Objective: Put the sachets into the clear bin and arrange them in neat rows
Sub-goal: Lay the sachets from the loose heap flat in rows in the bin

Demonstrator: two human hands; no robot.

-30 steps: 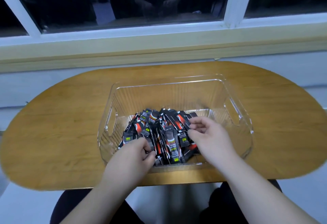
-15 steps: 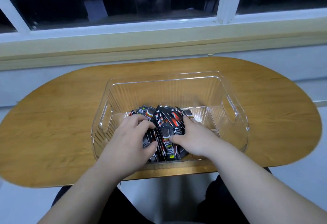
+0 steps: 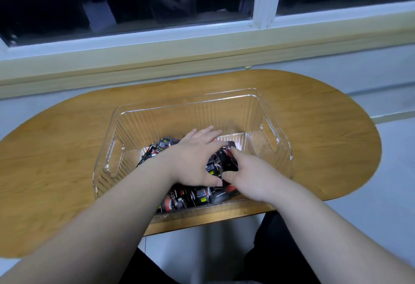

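Observation:
A clear plastic bin (image 3: 170, 117) with ribbed walls and side handle cut-outs stands on the wooden table. Several black, red and white sachets (image 3: 197, 197) lie heaped in its near half. My left hand (image 3: 194, 160) lies flat on top of the heap, fingers straight and pointing toward the far right. My right hand (image 3: 251, 177) is at the heap's right side, its fingers and thumb curled round a bunch of sachets (image 3: 229, 162). The hands hide most of the heap's middle.
The oval wooden table (image 3: 56, 149) stands against a wall below a window sill (image 3: 202, 52). Bare bin floor (image 3: 240, 142) shows at the far right of the bin. My dark-clothed legs are below the table's near edge.
My left hand has slid across the heap toward the far right and flattened out. My right hand has shifted right and nearer. The camera has tilted and moved closer.

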